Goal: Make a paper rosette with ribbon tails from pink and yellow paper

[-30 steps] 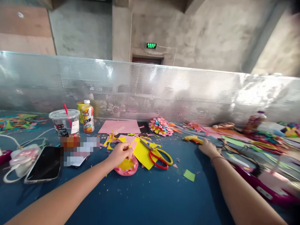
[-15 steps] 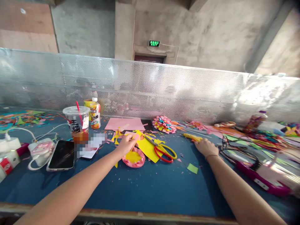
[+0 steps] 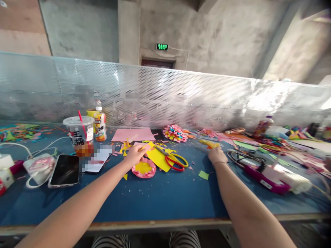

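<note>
- On the blue desk [image 3: 160, 196], both bare forearms of the person reach forward from the near edge.
- Left hand [image 3: 134, 155]: it rests just behind the pink paper disc [image 3: 143, 168], which lies flat on the desk with a yellow centre. The fingers [image 3: 141, 148] are pressed together, pinching a thin yellow paper strip [image 3: 144, 147] that points up and to the right.
- Right hand [image 3: 216, 155]: it lies knuckles up on the desk, at the yellow glue gun [image 3: 209, 143]. The fingers are hidden behind the back of the hand; whether they grip the glue gun cannot be told.
- Between the hands: a yellow paper sheet [image 3: 158, 159] and scissors [image 3: 173, 160] with one red and one yellow handle lying partly on it.
- Behind these: a pink paper sheet [image 3: 133, 134] and a multicoloured paper flower [image 3: 175, 133].
- Left of the left hand: a smartphone [image 3: 64, 170] face up, a plastic cup [image 3: 76, 133] with a red straw, and a small bottle [image 3: 99, 128].
- Right of the right hand: a magenta power strip [image 3: 261, 174] with cables, and mixed paper strips beyond it.
- A small green paper square [image 3: 203, 175] lies near the right wrist.
</note>
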`<state>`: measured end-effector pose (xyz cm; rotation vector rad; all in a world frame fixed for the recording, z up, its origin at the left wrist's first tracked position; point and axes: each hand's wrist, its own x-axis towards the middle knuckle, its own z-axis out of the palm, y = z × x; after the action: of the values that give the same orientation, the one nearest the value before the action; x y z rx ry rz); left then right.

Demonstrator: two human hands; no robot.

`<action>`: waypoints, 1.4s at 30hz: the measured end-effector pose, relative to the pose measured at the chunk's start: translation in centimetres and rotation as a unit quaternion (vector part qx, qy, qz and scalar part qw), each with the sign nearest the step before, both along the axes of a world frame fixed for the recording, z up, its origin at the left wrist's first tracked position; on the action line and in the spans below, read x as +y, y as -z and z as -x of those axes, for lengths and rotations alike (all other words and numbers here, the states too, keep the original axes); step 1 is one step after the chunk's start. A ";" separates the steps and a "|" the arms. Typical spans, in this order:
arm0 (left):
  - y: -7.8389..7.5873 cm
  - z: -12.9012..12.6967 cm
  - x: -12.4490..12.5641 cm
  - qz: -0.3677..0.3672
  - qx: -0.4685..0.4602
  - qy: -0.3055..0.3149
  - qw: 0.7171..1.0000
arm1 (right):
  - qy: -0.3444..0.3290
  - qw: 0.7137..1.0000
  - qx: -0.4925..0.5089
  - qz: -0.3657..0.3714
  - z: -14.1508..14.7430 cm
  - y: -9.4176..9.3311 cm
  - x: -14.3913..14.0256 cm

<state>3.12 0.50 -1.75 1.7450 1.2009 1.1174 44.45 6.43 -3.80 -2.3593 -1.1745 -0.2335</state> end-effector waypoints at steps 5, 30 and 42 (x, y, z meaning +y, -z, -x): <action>0.0 0.0 -0.1 0.006 0.005 -0.011 1.000 | -0.024 0.987 0.061 -0.150 0.3 -1.6 -0.5; 0.0 -0.2 -0.6 -0.011 0.059 0.090 0.994 | -0.438 0.859 -0.197 -0.177 15.7 -1.1 -3.6; -0.1 0.0 -0.8 0.000 0.069 0.123 0.990 | -0.435 0.863 -0.184 -0.178 15.0 -0.6 -2.7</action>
<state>3.14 -0.27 -1.61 1.9367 1.0314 0.8637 29.45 3.72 -3.18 -1.3110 -2.0387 -0.5338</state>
